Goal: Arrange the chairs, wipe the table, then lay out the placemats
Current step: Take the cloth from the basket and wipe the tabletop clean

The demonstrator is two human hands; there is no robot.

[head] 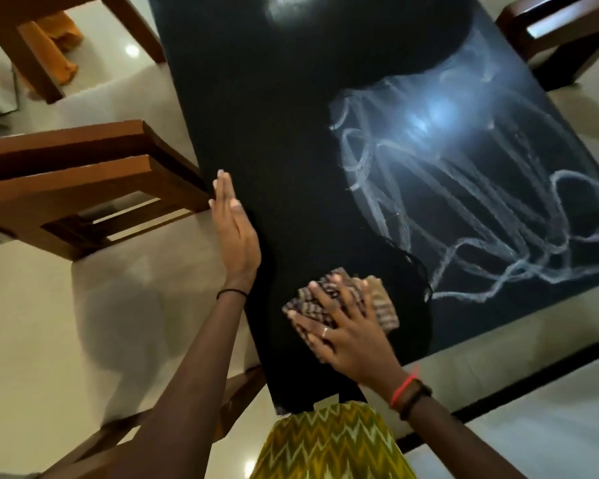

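A long black glossy table (291, 150) runs away from me, with pale looping wipe streaks (464, 209) across its right half. My right hand (346, 326) lies flat, fingers spread, pressing a folded brown patterned cloth (377, 299) onto the near end of the tabletop. My left hand (234, 229) rests flat and empty at the table's left edge, fingers together and straight. A wooden chair (83, 188) stands at the left side, its back nearly touching the table beside my left fingertips. No placemats are in view.
A second wooden chair (49, 46) stands farther back on the left, and another chair (561, 32) at the far right corner. Part of a chair frame (236, 392) shows under the near left edge. The floor (118, 305) is pale glossy tile.
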